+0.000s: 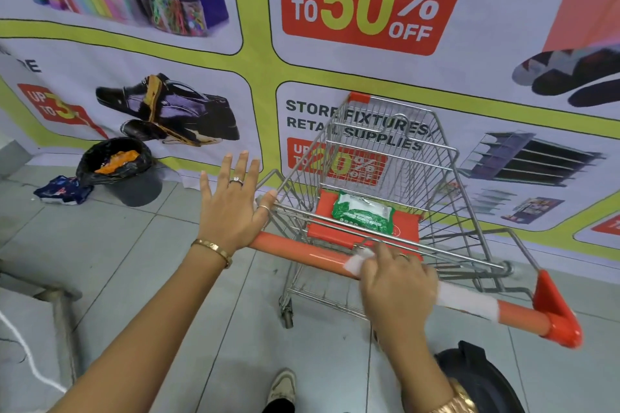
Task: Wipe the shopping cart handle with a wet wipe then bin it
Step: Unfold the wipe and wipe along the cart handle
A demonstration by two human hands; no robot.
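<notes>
Grey floor tiles [144, 265] underfoot; printed sale banner [335, 54] across the whole wall ahead of you.

Item: shopping cart [385, 157], wire basket, parked against the banner, its orange handle [302, 253] running across in front of you to an orange end cap [557, 312] at the right.

Item: wet wipe [357, 261], white, pressed onto the handle near its middle under your right hand [397, 288]. Your fingers are curled down over it, clamping it against the bar. A pale smeared band [466, 300] lies on the handle just right of that hand; motion blur makes it hard to read.

Item: your left hand [231, 208], flat and open, fingers spread apart, holding nothing, its palm over the left end of the handle. Ring and gold bracelet [213, 250] visible.

Item: green and white wipes packet [364, 213], lying on the orange child-seat flap [406, 228] inside the cart.

Item: bin [134, 184], grey, lined with a black bag, standing on the floor at the wall left of the cart, orange rubbish showing inside. Blue wrapper [63, 193] on the tiles just beside it.

Item: your shoe [283, 387], bottom centre.
</notes>
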